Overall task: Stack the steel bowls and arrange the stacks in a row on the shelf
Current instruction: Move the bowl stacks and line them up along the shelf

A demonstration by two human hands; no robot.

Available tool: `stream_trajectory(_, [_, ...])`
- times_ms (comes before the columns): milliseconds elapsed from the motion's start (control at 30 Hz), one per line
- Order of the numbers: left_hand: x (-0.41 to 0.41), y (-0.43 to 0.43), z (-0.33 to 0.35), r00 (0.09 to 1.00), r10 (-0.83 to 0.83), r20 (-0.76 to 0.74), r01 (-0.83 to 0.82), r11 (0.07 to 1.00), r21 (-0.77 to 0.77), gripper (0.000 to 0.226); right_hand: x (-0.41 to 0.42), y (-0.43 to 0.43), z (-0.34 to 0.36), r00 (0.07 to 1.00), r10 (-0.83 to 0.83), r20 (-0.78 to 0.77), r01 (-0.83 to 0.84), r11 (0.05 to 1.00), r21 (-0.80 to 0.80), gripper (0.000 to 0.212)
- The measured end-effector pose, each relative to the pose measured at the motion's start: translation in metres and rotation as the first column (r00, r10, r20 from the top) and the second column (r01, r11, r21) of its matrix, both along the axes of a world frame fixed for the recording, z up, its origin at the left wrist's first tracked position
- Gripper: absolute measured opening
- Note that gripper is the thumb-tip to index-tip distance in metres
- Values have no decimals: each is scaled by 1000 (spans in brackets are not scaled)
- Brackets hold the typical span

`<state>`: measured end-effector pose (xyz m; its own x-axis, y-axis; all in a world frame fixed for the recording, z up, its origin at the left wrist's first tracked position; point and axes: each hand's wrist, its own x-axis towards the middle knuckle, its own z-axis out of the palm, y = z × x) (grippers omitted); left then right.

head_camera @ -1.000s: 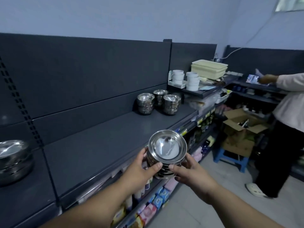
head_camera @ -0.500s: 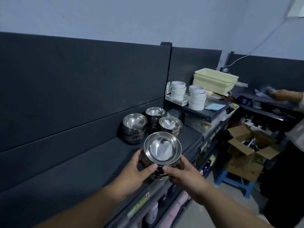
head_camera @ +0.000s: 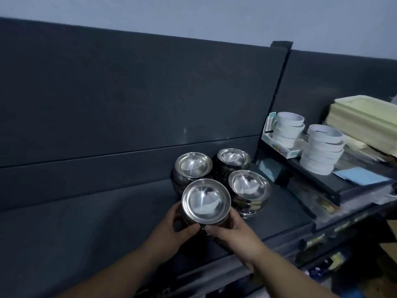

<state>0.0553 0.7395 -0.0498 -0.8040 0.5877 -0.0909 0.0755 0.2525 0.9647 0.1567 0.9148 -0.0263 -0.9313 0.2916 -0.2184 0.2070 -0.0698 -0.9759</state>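
Observation:
Both my hands hold a stack of steel bowls [head_camera: 205,201] over the dark shelf [head_camera: 90,229]. My left hand [head_camera: 171,230] grips its left side, my right hand [head_camera: 231,232] grips its right side, thumbs meeting at the front. Three more bowl stacks stand on the shelf just behind: one at the back left [head_camera: 193,166], one at the back right [head_camera: 233,158], one at the front right [head_camera: 249,187]. The held stack sits close in front of the back-left one; whether it rests on the shelf I cannot tell.
A raised side shelf [head_camera: 335,188] to the right carries two piles of white tape rolls [head_camera: 322,151] and cream trays [head_camera: 365,121]. A dark back panel [head_camera: 129,93] rises behind the shelf. Lower shelves with goods lie at the bottom right.
I have stepped closer to the shelf and carried the held stack forward, up beside the three stacks. Both hands keep the same grip.

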Motion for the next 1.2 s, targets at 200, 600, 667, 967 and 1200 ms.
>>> stream_trajectory(200, [12, 13, 2, 982, 180, -62, -184, 981, -66, 74, -10, 17, -5, 1000, 24, -10, -22, 985, 170, 66])
stream_trajectory(600, [44, -38, 17, 950, 214, -228, -300, 832, -467, 75, 2, -15, -23, 964, -125, 236, -36, 814, 579, 50])
stream_trajectory(667, [50, -65, 19, 945, 184, -271, -307, 787, -534, 72, 4, -32, -18, 961, -104, 256, -87, 766, 637, 48])
stream_trajectory(967, [94, -270, 28, 891, 291, -349, -448, 690, -568, 67, 7, -200, 4, 954, 79, 291, -277, 607, 745, 48])
stream_trajectory(1200, [132, -451, 33, 816, 451, -361, -576, 577, -579, 63, 3, -376, 9, 945, 262, 193, -319, 619, 718, 28])
